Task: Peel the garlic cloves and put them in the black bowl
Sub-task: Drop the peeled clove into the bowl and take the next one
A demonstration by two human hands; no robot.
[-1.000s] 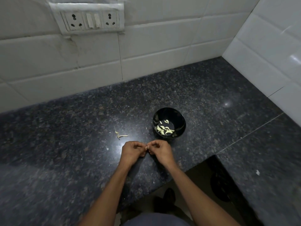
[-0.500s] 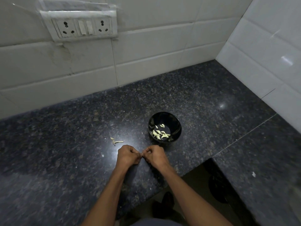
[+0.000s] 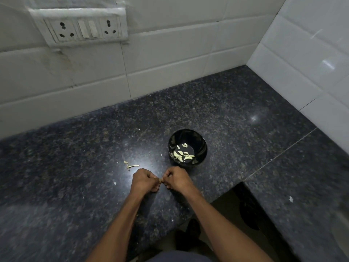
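A home kitchen: speckled dark granite counter (image 3: 217, 103), white tiled walls (image 3: 170, 59), wall socket panel (image 3: 83, 28).

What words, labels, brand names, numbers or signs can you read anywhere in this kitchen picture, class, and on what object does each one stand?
None can be read.
The socket and switch plate on the wall shows no legible marking.
The black bowl bears no label.
The granite counter and the white tiles carry no writing.
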